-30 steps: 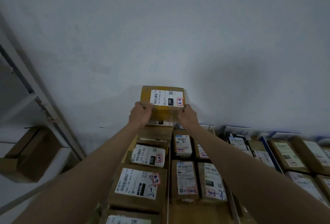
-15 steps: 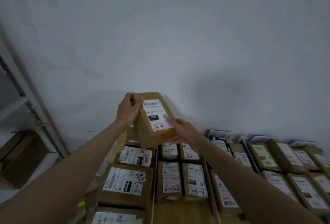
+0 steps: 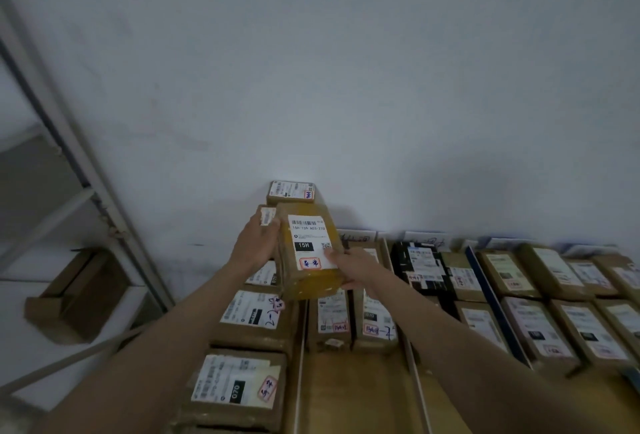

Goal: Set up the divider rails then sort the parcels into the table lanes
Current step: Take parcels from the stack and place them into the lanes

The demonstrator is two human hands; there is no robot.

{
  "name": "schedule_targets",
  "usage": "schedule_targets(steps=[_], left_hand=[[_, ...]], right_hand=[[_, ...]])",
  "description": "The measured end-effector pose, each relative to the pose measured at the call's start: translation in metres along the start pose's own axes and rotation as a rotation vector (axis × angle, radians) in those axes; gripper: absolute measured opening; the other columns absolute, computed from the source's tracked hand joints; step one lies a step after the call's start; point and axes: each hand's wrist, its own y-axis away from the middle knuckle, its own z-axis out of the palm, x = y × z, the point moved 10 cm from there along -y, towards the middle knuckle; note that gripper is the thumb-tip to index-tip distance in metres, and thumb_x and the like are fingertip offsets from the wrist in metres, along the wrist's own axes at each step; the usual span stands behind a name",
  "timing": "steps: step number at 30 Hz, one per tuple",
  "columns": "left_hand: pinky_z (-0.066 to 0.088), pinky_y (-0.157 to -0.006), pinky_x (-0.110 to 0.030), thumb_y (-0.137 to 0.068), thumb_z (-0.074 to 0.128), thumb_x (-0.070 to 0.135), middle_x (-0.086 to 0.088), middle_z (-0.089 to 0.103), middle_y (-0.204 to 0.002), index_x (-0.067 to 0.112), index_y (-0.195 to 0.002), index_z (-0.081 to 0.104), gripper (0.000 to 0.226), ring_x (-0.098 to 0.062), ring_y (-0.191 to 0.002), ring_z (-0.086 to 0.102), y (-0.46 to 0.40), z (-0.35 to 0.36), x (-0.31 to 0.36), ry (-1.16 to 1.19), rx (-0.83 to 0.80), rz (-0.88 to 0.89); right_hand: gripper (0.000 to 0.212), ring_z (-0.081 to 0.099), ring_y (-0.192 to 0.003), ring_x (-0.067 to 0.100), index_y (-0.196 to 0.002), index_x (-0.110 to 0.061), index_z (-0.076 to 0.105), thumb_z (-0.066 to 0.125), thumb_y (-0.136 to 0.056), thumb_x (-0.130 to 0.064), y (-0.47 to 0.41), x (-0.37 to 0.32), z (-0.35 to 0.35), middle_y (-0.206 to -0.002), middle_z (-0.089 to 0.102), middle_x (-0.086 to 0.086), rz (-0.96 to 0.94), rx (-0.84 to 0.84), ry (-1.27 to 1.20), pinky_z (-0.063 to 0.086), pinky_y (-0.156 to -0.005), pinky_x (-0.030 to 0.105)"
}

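The head view looks down a table split into lanes, where a yellow-taped parcel (image 3: 310,253) is held up between both hands over the far end of the leftmost lanes, at about 12 o'clock from the person and just short of the wall (image 3: 346,87). Its long axis runs away from the person, slightly tilted, with the white shipping label (image 3: 309,241) facing up toward the camera. The left hand (image 3: 254,248) sits at the parcel's 9 o'clock, fingers curled round its left edge; the right hand (image 3: 353,269) sits at its 4 o'clock, thumb lying on the label's lower right corner and fingers wrapped under the near right side. Both hands bear on it, so neither is clearly nearer. Behind it, at 12 o'clock, a small stacked box (image 3: 291,191) stands against the wall; below it, at 6 o'clock, labelled parcels fill the left lane (image 3: 249,316), with a divider rail (image 3: 300,357) just to their right. My reading is that the parcel will be lowered into the left lane, lengthwise along the rail, though which slot cannot be told.
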Motion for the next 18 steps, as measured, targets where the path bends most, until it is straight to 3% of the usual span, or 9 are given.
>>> schedule_targets(steps=[4, 7, 13, 18], left_hand=[[0.044, -0.102, -0.042, -0.104, 0.033, 0.043, -0.009, 0.052, -0.141, 0.016, -0.140, 0.045, 0.047, -0.027, -0.124, 0.052, 0.041, 0.004, -0.015, -0.381, -0.076, 0.025], [0.044, -0.102, -0.042, -0.103, 0.032, 0.046, -0.006, 0.052, -0.139, 0.017, -0.139, 0.046, 0.047, -0.025, -0.123, 0.052, 0.065, 0.006, 0.000, -0.598, -0.119, 0.143], [0.039, -0.106, -0.042, -0.102, 0.032, 0.046, -0.006, 0.055, -0.133, 0.019, -0.131, 0.052, 0.045, -0.026, -0.121, 0.053, 0.112, 0.036, 0.039, -0.789, -0.185, 0.347], [0.029, -0.117, -0.043, -0.102, 0.027, 0.050, -0.005, 0.044, -0.150, 0.020, -0.147, 0.040, 0.056, -0.025, -0.137, 0.041, 0.153, 0.064, 0.064, -0.833, -0.253, 0.498]], right_hand=[[0.049, 0.064, -0.110, 0.028, -0.126, -0.005, 0.056, 0.049, -0.100, -0.046, 0.031, 0.011, -0.016, -0.122, 0.065, 0.013, -0.010, 0.089, 0.072, 0.055, -0.093, 0.038], [0.051, 0.066, -0.105, 0.026, -0.121, -0.003, 0.059, 0.046, -0.100, -0.048, 0.062, 0.014, -0.037, -0.116, 0.066, 0.012, -0.041, 0.181, 0.168, 0.055, -0.094, 0.039], [0.043, 0.069, -0.099, 0.024, -0.097, -0.007, 0.061, 0.046, -0.100, -0.048, 0.133, 0.045, -0.071, -0.109, 0.070, 0.012, 0.002, 0.395, 0.204, 0.057, -0.089, 0.035], [0.043, 0.068, -0.096, 0.024, -0.097, -0.010, 0.060, 0.046, -0.100, -0.050, 0.190, 0.076, -0.086, -0.105, 0.069, 0.010, 0.052, 0.537, 0.164, 0.057, -0.090, 0.040]])
